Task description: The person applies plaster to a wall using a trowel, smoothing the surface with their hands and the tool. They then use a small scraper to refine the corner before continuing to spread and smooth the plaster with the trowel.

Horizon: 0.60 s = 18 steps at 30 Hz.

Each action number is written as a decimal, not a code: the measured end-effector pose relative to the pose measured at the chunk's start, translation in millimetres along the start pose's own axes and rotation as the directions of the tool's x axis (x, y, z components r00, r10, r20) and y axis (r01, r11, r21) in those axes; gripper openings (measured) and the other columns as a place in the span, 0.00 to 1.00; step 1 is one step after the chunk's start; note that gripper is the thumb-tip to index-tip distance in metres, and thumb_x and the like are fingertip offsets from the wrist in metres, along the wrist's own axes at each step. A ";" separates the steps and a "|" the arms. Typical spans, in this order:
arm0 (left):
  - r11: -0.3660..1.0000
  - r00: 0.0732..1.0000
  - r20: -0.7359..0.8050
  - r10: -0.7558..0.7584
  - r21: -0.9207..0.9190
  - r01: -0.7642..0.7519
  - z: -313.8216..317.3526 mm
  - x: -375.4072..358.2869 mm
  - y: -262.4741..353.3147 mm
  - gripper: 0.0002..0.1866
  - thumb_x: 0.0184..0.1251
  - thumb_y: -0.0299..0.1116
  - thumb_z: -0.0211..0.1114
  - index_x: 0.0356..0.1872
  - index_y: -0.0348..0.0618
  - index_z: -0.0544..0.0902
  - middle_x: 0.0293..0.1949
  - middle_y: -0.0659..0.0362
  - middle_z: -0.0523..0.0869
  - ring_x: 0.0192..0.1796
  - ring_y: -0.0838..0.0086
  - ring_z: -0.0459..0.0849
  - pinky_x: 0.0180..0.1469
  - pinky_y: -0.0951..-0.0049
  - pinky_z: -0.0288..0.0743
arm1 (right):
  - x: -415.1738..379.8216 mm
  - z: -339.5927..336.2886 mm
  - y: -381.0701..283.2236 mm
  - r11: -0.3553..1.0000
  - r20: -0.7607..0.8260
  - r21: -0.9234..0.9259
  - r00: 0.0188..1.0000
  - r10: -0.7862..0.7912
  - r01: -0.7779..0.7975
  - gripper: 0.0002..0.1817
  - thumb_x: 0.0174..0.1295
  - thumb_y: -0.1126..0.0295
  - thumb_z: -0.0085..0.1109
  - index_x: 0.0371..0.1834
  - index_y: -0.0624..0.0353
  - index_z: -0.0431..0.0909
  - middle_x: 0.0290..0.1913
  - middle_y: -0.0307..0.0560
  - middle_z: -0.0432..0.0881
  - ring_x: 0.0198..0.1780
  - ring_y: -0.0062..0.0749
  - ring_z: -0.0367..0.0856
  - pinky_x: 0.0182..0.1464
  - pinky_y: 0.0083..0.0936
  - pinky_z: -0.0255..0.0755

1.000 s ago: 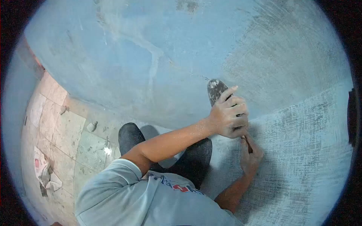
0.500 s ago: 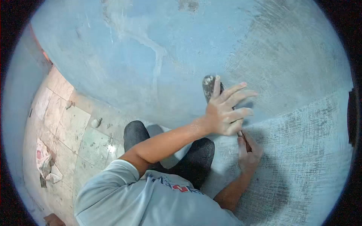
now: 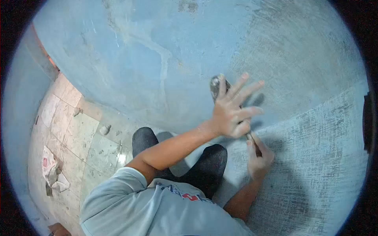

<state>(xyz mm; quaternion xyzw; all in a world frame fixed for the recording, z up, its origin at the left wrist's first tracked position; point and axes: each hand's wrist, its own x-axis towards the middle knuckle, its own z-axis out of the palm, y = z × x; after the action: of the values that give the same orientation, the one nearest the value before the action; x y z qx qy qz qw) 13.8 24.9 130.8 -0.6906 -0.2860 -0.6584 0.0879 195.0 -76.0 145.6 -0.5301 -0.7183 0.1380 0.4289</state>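
Note:
A dark, long-handled tool with a rounded, whitish-smeared end lies close against the blue wall. My right hand is closed around the lower end of its handle, below and to the right. Over the middle of the tool is my left hand, dusty with white powder, its fingers spread wide. It hides much of the tool, and whether the palm touches it cannot be made out.
Below the wall, a rough pale surface fills the right side. Dark-clothed knees are bent near the wall. On the tiled floor at left lie a crumpled white-and-red bag and small lumps.
My left hand's fingers have spread and moved slightly up and left. The tool's rounded end has shifted a little up and left. The floor appears slightly further right in view.

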 end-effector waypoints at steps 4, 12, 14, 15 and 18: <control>0.998 0.999 -0.046 0.000 0.059 0.003 -19.8 -0.8 -19.6 0.19 0.49 0.44 0.57 0.34 0.61 0.96 0.74 0.49 0.80 0.85 0.45 0.59 0.84 0.39 0.17 | 5.1 28.4 1.7 0.979 -0.078 -0.095 0.979 -0.186 0.178 0.15 0.63 0.75 0.73 0.54 0.59 0.90 0.44 0.54 0.93 0.44 0.41 0.95 0.48 0.33 0.86; 0.993 0.995 -0.101 0.008 0.119 0.004 -74.2 7.8 -52.9 0.18 0.54 0.44 0.56 0.33 0.57 0.95 0.76 0.46 0.77 0.85 0.40 0.57 0.85 0.40 0.28 | 30.2 61.1 -41.8 0.972 -0.023 0.053 0.973 -0.229 0.230 0.15 0.65 0.72 0.72 0.54 0.61 0.90 0.41 0.56 0.92 0.40 0.46 0.93 0.44 0.31 0.84; 0.997 0.999 -0.043 -0.031 0.066 0.034 -37.4 3.9 -20.5 0.16 0.51 0.43 0.57 0.31 0.57 0.93 0.76 0.47 0.77 0.85 0.40 0.58 0.84 0.35 0.27 | 9.9 34.4 -12.7 0.996 -0.038 0.040 0.997 -0.072 0.073 0.14 0.64 0.76 0.72 0.53 0.63 0.90 0.42 0.55 0.93 0.42 0.40 0.94 0.46 0.30 0.85; 0.999 0.999 0.025 -0.019 0.032 0.019 -15.1 -1.1 -7.7 0.17 0.54 0.44 0.56 0.32 0.57 0.94 0.76 0.45 0.76 0.86 0.41 0.56 0.84 0.37 0.22 | -3.9 21.0 4.6 0.998 -0.077 0.022 0.996 -0.052 0.054 0.14 0.63 0.78 0.72 0.53 0.63 0.90 0.43 0.55 0.93 0.43 0.38 0.94 0.47 0.30 0.85; 0.999 0.997 0.068 -0.025 -0.034 0.027 4.7 -7.5 6.7 0.17 0.58 0.45 0.55 0.32 0.59 0.93 0.76 0.45 0.76 0.87 0.43 0.53 0.84 0.38 0.18 | -14.5 0.7 18.0 0.998 -0.091 -0.022 0.994 -0.053 0.051 0.15 0.62 0.81 0.72 0.52 0.63 0.90 0.43 0.56 0.94 0.45 0.37 0.94 0.49 0.31 0.86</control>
<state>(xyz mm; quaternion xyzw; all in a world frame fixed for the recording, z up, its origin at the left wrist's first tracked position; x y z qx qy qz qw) 21.6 19.7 124.8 -0.7103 -0.2862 -0.6405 0.0576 207.1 -81.4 126.7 -0.5213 -0.7127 0.0954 0.4595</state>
